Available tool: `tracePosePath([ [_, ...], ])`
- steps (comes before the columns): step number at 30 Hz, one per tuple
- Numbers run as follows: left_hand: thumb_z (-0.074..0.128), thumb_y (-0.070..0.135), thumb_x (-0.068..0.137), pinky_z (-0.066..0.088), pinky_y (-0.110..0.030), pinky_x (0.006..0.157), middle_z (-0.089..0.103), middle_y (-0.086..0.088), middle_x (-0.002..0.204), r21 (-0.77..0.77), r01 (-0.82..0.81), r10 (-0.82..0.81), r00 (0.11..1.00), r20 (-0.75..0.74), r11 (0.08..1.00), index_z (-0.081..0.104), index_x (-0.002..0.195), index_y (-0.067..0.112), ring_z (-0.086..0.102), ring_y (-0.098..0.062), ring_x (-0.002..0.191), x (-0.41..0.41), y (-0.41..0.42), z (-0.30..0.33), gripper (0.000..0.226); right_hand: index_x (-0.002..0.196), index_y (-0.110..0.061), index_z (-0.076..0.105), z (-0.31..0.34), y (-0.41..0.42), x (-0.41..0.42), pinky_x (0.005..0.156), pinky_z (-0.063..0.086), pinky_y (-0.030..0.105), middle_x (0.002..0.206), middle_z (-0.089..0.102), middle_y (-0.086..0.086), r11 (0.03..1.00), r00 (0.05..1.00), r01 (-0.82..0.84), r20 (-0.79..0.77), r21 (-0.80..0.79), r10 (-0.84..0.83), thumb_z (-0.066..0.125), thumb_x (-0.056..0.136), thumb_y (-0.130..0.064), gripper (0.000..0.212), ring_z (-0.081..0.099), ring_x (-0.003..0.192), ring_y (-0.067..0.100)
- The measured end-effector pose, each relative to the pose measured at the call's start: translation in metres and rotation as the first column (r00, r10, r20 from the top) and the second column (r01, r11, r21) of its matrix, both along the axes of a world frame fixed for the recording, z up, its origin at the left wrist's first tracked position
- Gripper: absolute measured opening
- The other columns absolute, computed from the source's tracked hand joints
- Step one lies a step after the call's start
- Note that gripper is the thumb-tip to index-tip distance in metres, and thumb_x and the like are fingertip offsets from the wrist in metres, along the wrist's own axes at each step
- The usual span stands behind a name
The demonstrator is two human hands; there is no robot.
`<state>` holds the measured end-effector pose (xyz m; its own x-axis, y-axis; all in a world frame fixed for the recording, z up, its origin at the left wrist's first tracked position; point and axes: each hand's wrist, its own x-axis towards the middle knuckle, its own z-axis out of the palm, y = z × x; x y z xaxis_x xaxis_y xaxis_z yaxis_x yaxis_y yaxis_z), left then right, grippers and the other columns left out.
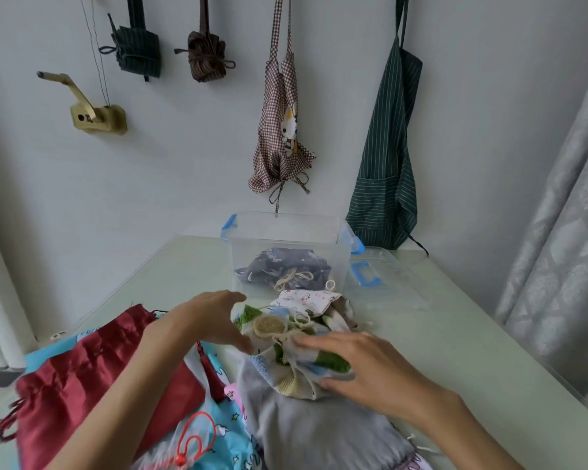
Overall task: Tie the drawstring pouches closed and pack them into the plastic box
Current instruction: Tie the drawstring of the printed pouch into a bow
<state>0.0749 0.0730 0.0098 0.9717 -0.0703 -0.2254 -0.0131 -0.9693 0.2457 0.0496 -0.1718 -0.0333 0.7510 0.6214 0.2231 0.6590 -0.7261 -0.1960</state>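
Observation:
A clear plastic box [342,232] with blue latches stands at the table's far middle, with a dark grey printed pouch [286,269] inside. In front of it lies a heap of pouches: a white patterned one [302,300], a green-and-white printed pouch [286,344] with a twine drawstring, a grey one [313,432]. My right hand [360,364] lies flat with straight fingers on the green-and-white pouch. My left hand [211,320] hovers open just left of that pouch, fingers relaxed.
A dark red satin pouch [82,374] and a blue cartoon-print pouch [218,435] lie at the near left. The box's clear lid [384,279] rests right of the box. Aprons and folded bags hang on the wall behind. A grey curtain [557,232] hangs at right.

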Motion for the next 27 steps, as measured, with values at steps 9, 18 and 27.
tracePosePath([
  [9,0.062,0.049,0.083,0.040,-0.025,0.074,0.066,0.004,0.115,0.118,-0.003,-0.037,0.942,0.335,0.993,0.064,0.113,0.032,0.060,-0.020,0.106,-0.006,-0.020,-0.023,0.035,0.124,-0.049,0.053,0.002,-0.022,-0.006,0.087,0.043,0.022,0.128,0.056,-0.024,0.980,0.985,0.171,-0.022,0.102,-0.170,0.064,0.085,-0.026,0.046,0.055,0.113,0.003],
  [18,0.050,0.041,0.093,0.038,-0.030,0.070,0.061,-0.006,0.087,-0.369,-0.047,0.190,0.912,0.364,0.928,0.061,0.084,0.016,0.054,-0.023,0.081,-0.002,-0.029,0.043,0.028,0.119,-0.015,0.064,0.094,-0.054,0.020,0.081,0.052,0.021,0.109,0.067,0.002,0.745,0.970,0.235,-0.108,0.624,-0.216,0.064,0.086,-0.006,0.034,0.065,0.091,0.014],
  [27,0.037,0.071,0.083,0.042,-0.024,0.084,0.056,0.003,0.094,-0.509,0.187,-0.180,0.982,0.063,0.840,0.057,0.094,0.015,0.052,-0.013,0.087,-0.028,-0.065,0.047,0.061,0.109,-0.022,0.069,0.098,-0.022,0.010,0.081,0.053,0.023,0.102,0.068,-0.006,0.751,0.939,0.327,-0.105,0.573,-0.328,0.065,0.085,-0.010,0.028,0.064,0.093,0.010],
])
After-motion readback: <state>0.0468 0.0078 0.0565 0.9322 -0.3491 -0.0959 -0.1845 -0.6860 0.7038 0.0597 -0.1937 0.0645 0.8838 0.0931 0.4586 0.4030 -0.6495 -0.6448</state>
